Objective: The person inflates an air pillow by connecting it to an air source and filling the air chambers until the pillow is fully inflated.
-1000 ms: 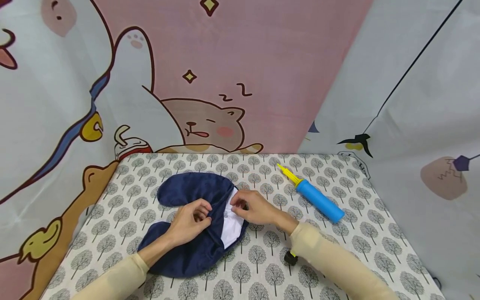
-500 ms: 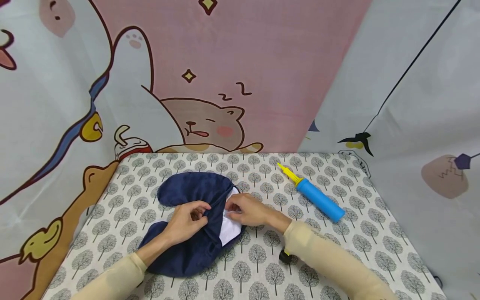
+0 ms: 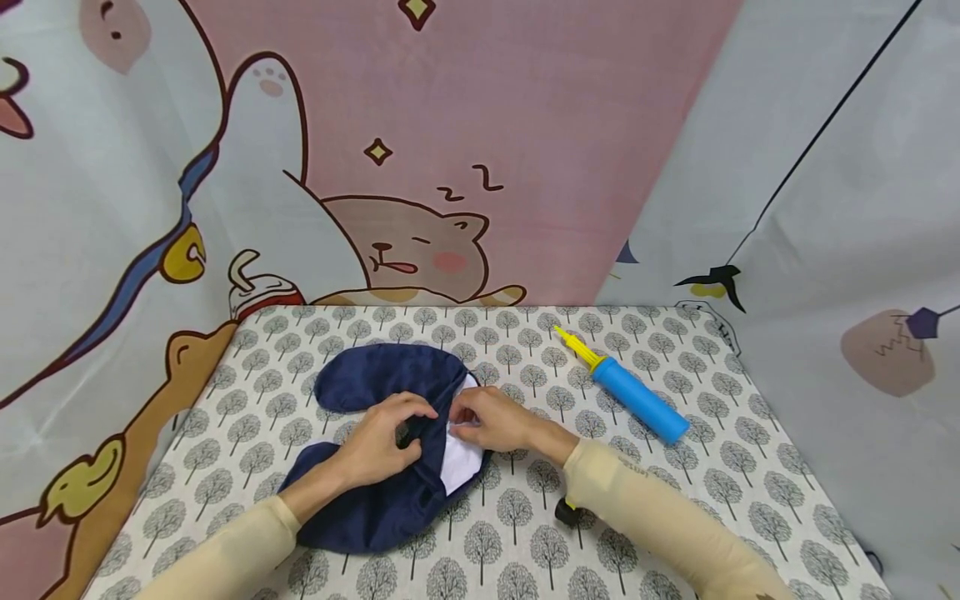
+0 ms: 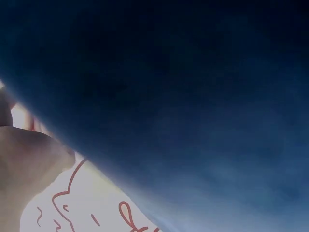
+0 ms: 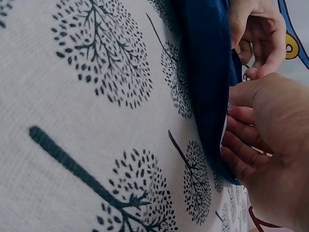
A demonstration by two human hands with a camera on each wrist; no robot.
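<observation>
A navy U-shaped neck pillow cover (image 3: pixel 382 375) lies on the table, its zipped outer edge parted to show a white inner pillow (image 3: pixel 461 467). My right hand (image 3: pixel 491 418) reaches into the opening, thumb and fingers pinching the white inner pillow near a small clear piece (image 5: pixel 230 106). The right wrist view shows the zip teeth (image 5: pixel 228 58) beside those fingertips. My left hand (image 3: pixel 378 442) rests on the navy fabric just left of the opening, index finger and thumb apart. Blurred navy fabric (image 4: pixel 169 96) fills most of the left wrist view.
A blue hand pump (image 3: pixel 641 402) with a yellow nozzle (image 3: pixel 576 346) lies at the back right of the table. The tree-print tablecloth (image 3: pixel 551 546) covers the table. Cartoon-printed curtains (image 3: pixel 525 150) stand behind it and at both sides.
My right hand has shifted left, further into the opening. My left hand's index finger and thumb have spread apart and moved slightly right. The pump has stayed in place.
</observation>
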